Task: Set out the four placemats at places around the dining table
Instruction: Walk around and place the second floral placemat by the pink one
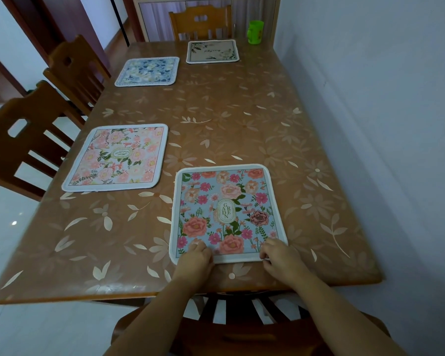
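A blue placemat with pink flowers (226,211) lies flat at the near end of the dining table (229,119). My left hand (195,258) and my right hand (278,255) both pinch its near edge, one at each corner. A pink-and-white floral placemat (117,158) lies at the left side, close to me. Farther along that side is a blue-and-white floral placemat (147,71). A beige placemat with dark leaves (212,51) sits at the far end.
A green plastic cup (255,31) stands at the far right corner. Wooden chairs stand on the left (26,140), at the far end (200,21) and right below me (242,327). The wall (370,98) runs along the table's right side.
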The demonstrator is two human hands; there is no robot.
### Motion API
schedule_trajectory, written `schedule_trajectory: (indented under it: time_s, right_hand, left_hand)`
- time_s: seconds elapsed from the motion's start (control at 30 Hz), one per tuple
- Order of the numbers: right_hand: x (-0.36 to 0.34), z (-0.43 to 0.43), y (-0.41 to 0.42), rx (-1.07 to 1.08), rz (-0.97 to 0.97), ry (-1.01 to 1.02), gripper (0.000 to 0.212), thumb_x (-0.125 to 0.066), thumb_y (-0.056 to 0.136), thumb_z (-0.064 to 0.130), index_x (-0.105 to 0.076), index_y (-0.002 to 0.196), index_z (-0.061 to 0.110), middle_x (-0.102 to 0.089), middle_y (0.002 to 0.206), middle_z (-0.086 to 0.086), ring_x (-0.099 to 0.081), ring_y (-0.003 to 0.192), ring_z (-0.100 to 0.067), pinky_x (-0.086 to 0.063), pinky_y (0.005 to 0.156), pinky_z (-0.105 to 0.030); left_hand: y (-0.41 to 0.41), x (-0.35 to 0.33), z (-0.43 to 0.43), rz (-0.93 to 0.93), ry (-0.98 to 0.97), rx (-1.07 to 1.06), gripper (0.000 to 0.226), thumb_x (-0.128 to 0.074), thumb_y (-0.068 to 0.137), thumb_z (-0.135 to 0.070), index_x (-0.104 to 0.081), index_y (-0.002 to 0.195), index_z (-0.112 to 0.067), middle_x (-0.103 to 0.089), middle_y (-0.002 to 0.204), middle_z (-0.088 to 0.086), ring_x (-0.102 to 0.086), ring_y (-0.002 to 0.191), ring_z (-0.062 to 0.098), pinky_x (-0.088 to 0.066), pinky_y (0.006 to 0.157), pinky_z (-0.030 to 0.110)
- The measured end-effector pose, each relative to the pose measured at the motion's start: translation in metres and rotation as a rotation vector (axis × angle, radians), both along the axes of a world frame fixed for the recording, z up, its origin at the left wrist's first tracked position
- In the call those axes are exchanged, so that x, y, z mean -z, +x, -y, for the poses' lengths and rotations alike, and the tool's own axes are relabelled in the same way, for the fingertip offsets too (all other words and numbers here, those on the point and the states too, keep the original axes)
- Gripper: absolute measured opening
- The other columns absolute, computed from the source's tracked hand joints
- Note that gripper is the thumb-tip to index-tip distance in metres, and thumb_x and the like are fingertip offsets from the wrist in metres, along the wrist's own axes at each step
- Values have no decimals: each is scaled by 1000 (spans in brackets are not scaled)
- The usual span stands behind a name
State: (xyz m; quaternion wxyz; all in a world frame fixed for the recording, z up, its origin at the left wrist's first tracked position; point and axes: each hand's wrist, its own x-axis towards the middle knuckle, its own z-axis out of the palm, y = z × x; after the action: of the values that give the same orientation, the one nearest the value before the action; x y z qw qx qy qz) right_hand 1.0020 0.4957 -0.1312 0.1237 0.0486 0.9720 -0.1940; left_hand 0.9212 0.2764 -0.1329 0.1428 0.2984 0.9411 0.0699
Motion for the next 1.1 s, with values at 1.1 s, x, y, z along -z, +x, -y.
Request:
schedule_trajectory:
  time_s: [1.1]
  right_hand:
    - [13,-11,-9,78,-19,35,62,-51,85,49,-30,137,24,-23,149,-3,-12,138,-21,-19,110,-43]
  left_hand:
    - [-20,20,8,112,94,-109,67,-49,86,-52,-13,141,-35,6,151,-5,10,139,23,6,110,44]
